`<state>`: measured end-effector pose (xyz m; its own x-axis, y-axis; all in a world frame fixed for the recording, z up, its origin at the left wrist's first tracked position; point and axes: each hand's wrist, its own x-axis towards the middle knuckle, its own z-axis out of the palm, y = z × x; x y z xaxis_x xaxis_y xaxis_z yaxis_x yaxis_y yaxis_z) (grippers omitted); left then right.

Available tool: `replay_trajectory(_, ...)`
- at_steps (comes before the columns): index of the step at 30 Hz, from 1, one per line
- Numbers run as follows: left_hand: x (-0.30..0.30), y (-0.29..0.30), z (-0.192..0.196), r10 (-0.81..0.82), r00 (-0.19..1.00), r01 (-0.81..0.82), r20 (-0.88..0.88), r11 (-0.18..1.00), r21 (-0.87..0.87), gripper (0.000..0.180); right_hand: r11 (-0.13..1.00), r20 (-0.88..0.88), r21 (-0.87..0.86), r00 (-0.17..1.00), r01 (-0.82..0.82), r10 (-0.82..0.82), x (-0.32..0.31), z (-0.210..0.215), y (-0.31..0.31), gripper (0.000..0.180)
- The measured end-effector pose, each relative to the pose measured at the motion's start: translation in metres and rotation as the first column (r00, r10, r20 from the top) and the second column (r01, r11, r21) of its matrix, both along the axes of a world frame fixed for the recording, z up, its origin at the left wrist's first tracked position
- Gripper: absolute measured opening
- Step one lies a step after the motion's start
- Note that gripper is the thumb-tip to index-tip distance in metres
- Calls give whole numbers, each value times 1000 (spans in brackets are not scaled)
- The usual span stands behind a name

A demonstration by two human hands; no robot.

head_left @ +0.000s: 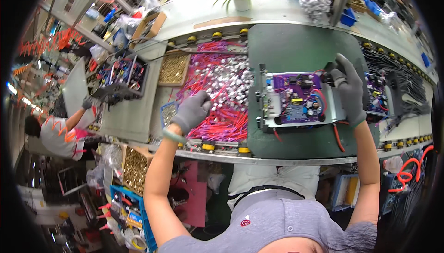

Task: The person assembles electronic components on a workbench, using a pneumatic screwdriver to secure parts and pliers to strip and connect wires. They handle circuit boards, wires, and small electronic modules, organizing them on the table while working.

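Observation:
My left hand (193, 111), in a grey glove, hovers at or just over the left edge of a heap of red and purple wires with white connectors (231, 79). Its fingers are curled in, and whatever they may hold is hidden. On a green board (296, 45) lies an open metal chassis with a purple circuit board (289, 96). My right hand (350, 91), also gloved, is at the chassis's right end, its fingers closed around a black part (329, 74). A red wire (338, 137) sticks out below the chassis.
A second purple board unit (377, 93) sits right, beside black cables (397, 65). Left are a box of brass-coloured parts (173, 69), a blue-rimmed tray (169, 113) and an open electronics unit (132, 75). A co-worker (62, 132) works far left. A potted plant (242, 2) stands behind.

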<state>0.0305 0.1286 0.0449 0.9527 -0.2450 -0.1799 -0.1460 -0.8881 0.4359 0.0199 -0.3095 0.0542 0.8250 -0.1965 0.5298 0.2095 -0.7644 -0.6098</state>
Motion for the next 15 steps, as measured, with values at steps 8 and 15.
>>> replay_trajectory(8, -16, -179, 82, -221, 973, 181, 64, 563, -806, 19, 568, 10, 634, 740, -525, 673, -35, 64, 49, 24)
replay_trajectory(15, -1, -221, 69, -331, 937, 309, 111, 640, -704, 19, 739, -68, 566, 873, -365, 483, -46, 58, 28, 14)
